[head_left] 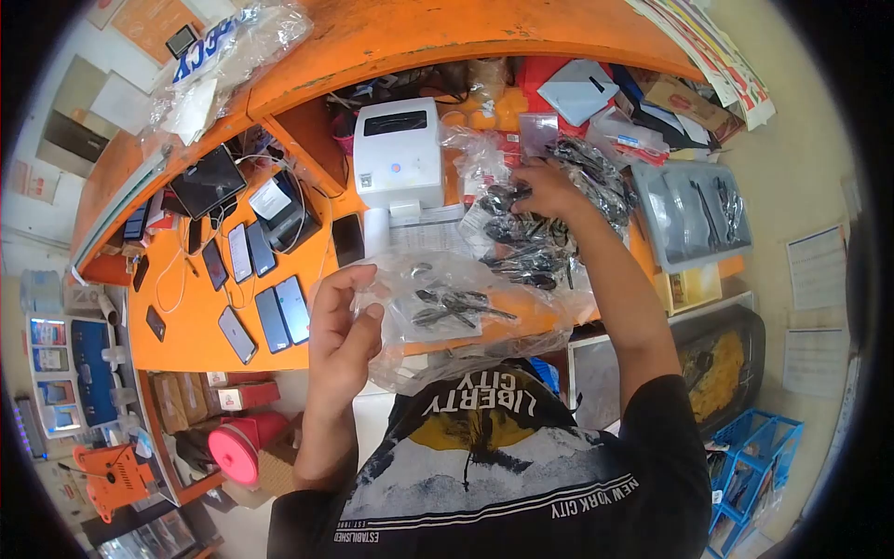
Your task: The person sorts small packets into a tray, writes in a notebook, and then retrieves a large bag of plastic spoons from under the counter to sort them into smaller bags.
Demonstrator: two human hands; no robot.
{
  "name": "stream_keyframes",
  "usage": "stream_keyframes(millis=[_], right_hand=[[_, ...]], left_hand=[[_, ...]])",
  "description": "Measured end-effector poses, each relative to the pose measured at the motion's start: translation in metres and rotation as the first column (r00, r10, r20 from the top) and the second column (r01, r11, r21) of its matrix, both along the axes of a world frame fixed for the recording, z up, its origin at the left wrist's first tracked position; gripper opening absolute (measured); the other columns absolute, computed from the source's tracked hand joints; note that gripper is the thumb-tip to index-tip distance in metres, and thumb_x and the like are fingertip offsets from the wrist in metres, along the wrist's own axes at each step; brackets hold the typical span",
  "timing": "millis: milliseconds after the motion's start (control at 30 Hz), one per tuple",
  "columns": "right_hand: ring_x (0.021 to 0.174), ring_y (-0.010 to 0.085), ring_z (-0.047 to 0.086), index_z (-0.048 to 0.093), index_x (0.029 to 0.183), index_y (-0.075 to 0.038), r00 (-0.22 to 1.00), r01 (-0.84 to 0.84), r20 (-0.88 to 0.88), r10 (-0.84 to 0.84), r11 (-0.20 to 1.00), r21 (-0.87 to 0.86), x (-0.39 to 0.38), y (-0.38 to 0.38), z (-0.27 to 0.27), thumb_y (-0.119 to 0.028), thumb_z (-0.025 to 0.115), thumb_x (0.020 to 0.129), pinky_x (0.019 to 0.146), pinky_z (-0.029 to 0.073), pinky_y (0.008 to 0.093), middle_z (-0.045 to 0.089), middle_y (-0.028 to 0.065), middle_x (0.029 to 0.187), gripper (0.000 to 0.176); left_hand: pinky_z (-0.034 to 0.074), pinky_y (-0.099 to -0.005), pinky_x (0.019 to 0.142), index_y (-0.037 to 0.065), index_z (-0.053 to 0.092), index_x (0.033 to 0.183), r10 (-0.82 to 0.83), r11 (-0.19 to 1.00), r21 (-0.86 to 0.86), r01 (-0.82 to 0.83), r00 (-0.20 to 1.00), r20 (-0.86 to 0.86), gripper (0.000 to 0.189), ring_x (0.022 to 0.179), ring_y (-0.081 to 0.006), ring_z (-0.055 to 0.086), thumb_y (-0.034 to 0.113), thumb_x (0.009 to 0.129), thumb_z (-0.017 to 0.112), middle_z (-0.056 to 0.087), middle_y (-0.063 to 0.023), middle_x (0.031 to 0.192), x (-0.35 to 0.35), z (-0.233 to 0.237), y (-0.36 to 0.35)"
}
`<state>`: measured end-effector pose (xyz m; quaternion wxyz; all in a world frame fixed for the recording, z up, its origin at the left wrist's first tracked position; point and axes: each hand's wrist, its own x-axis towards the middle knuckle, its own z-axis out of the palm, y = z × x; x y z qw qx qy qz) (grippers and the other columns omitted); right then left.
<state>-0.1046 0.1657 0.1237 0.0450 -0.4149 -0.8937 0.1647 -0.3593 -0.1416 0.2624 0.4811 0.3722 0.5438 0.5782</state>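
Near the desk's front edge, my left hand [346, 321] pinches the edge of a clear plastic bag [400, 321]. Several dark, thin items [452, 306] lie inside that bag; what they are is too small to tell. My right hand [548, 189] reaches into a pile of black items in clear wrapping [596, 182], its fingers curled down on them. More black wrapped bundles [526, 265] lie just below that hand. Its fingertips are partly hidden among the wrapping, so what they grip cannot be made out.
A white label printer [398, 154] stands behind the bag, with a printed sheet [433, 244] before it. Several phones [240, 252] and cables lie at the left. A grey tray [691, 214] sits at the right. An orange shelf [410, 47] overhangs the back.
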Motion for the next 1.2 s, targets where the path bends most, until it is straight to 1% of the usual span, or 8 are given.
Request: stream_keyframes(millis=[133,400,500,600,800,900,1100,1200], right_hand=[[0.109,0.0267,0.059,0.066,0.109,-0.007,0.941,-0.144,-0.293,0.172,0.983,0.113,0.022,0.01,-0.005,-0.028,0.08,0.08,0.096,0.046,0.0409,0.064,0.008,0.113,0.039],[0.089,0.005,0.054,0.066,0.109,-0.008,0.502,0.095,-0.745,-0.44,0.884,-0.458,0.071,0.027,0.026,-0.02,0.066,0.098,0.08,0.044,0.0234,0.063,-0.0049,0.094,0.016],[0.09,0.0057,0.055,0.065,0.113,-0.007,0.304,0.115,-0.811,-0.499,0.865,-0.489,0.08,0.029,0.036,-0.025,0.063,0.101,0.081,0.043,0.0229,0.064,-0.0033,0.099,0.022],[0.093,0.0079,0.057,0.063,0.113,-0.004,0.159,0.195,-0.907,-0.389,0.913,-0.358,0.092,0.044,0.019,-0.027,0.06,0.102,0.085,0.044,0.0247,0.065,-0.0001,0.103,0.025],[0.09,0.0083,0.055,0.061,0.114,-0.005,-0.1,0.459,-0.953,-0.287,0.836,-0.3,0.093,0.047,0.045,-0.029,0.052,0.106,0.083,0.046,0.0254,0.065,0.0007,0.1,0.026],[0.097,0.0135,0.056,0.057,0.118,0.001,-0.161,0.352,-0.922,-0.352,0.852,-0.387,0.084,0.018,0.082,-0.026,0.051,0.106,0.087,0.045,0.0302,0.063,0.0063,0.106,0.03],[0.086,0.0105,0.053,0.059,0.111,-0.002,0.272,0.354,-0.898,-0.345,0.904,-0.24,0.021,-0.058,0.124,-0.03,0.054,0.104,0.076,0.044,0.0282,0.061,0.0017,0.095,0.03],[0.086,0.0065,0.056,0.061,0.112,-0.006,0.19,0.263,-0.862,-0.47,0.87,-0.416,0.001,-0.081,0.141,-0.031,0.054,0.105,0.078,0.047,0.0249,0.064,-0.0001,0.096,0.027]], left_hand=[[0.031,-0.0177,0.051,0.007,0.049,0.131,0.021,1.0,-0.011,-0.021,0.999,0.031,0.04,0.065,-0.0009,0.041,-0.006,0.093,0.05,0.053,-0.0023,0.121,0.003,-0.002,-0.002],[0.028,-0.0164,0.05,0.006,0.049,0.131,-0.01,1.0,0.015,0.01,1.0,0.013,0.037,0.064,0.002,0.039,-0.005,0.096,0.05,0.053,-0.0008,0.12,0.014,-0.005,0.01],[0.039,-0.0248,0.054,0.005,0.052,0.13,0.005,0.998,0.065,0.025,0.901,-0.433,0.036,0.068,-0.0089,0.051,0.003,0.094,0.058,0.055,-0.0065,0.115,0.022,-0.007,0.023],[0.05,-0.0376,0.063,0.004,0.055,0.127,0.074,0.994,0.101,0.03,0.479,-0.875,0.039,0.078,-0.0255,0.061,0.014,0.092,0.066,0.055,-0.0145,0.109,0.038,0.001,0.045],[0.051,-0.0431,0.076,0.005,0.057,0.127,0.071,0.994,0.106,0.038,0.517,-0.853,0.055,0.093,-0.0332,0.06,0.027,0.081,0.08,0.057,-0.0182,0.106,0.075,0.0,0.079],[0.054,-0.0454,0.076,0.004,0.056,0.129,0.113,0.991,0.133,0.015,0.433,-0.894,0.063,0.094,-0.0396,0.064,0.042,0.083,0.077,0.054,-0.0211,0.112,0.088,0.015,0.084],[0.054,-0.045,0.077,0.01,0.061,0.125,-0.13,0.941,0.035,0.337,0.453,-0.882,0.065,0.094,-0.0363,0.066,0.049,0.076,0.08,0.054,-0.0165,0.122,0.108,0.013,0.118],[0.052,-0.0443,0.072,0.009,0.066,0.107,-0.152,0.925,0.055,0.376,0.5,-0.852,0.036,0.083,-0.034,0.067,0.037,0.087,0.073,0.064,-0.0136,0.095,0.105,-0.014,0.131]])
